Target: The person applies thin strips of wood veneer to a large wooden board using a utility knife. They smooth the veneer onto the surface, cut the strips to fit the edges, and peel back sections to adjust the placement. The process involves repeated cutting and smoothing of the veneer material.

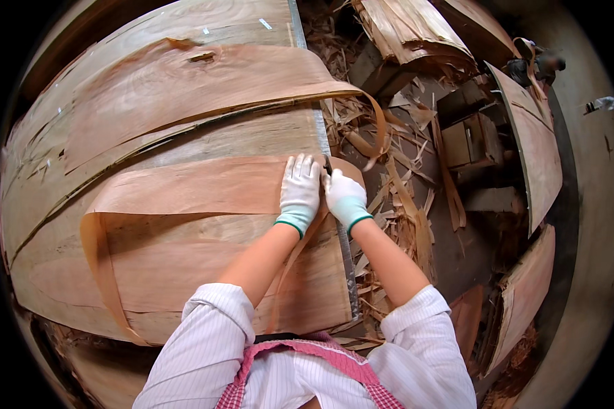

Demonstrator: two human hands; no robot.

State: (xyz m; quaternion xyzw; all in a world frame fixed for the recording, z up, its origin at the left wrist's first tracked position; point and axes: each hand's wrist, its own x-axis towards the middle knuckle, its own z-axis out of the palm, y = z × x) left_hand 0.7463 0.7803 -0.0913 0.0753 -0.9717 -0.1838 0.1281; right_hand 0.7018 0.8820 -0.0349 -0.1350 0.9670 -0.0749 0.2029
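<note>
My gloved left hand (300, 189) lies flat on a reddish wood veneer sheet (198, 187), its fingers stretched away from me. Close beside it, my gloved right hand (344, 198) is closed around a knife (328, 165); only a short dark part shows above the fingers. Both hands are by the metal-edged right side of the wood stack, where the veneer's end sticks out past the edge. A thin veneer strip (101, 255) curls down from the sheet's left end. Another narrow strip (297, 252) trails from under my hands toward me.
A second veneer sheet (205, 78) lies farther back, with a curled strip (378, 126) hanging off the edge. Veneer scraps (409, 204) litter the floor at right. Beyond them stand wooden blocks (474, 140), a veneer stack (416, 31) and leaning sheets (532, 146).
</note>
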